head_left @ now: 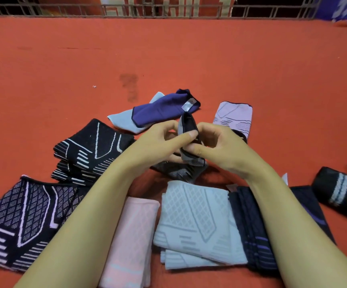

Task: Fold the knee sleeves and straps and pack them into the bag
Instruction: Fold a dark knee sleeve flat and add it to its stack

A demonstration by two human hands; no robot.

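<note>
A dark knee sleeve with fine grey stripes [186,129] is held up between both hands above the middle of the red worktop [168,55], its lower part bunched and trailing down to the surface. The left hand [160,140] pinches it with thumb and curled fingers from one side, and the right hand [220,146] grips it from the other, thumbs almost meeting on the fabric.

Just behind the hands lies a purple sleeve [164,109] folded over a pale grey one [122,119], and beside that, to the right, a lilac sleeve [234,115]. To the left sits a black sleeve with white lines [91,150], with a larger black, pink-lined one [20,221] nearer. Closest to the person are a pale pink sleeve [131,242], a light grey patterned stack [195,223] and a navy striped sleeve [251,235] partly under the right forearm. Off to the right rests a rolled black piece with white bands [337,190]. A metal railing [168,10] runs along the worktop's far edge.
</note>
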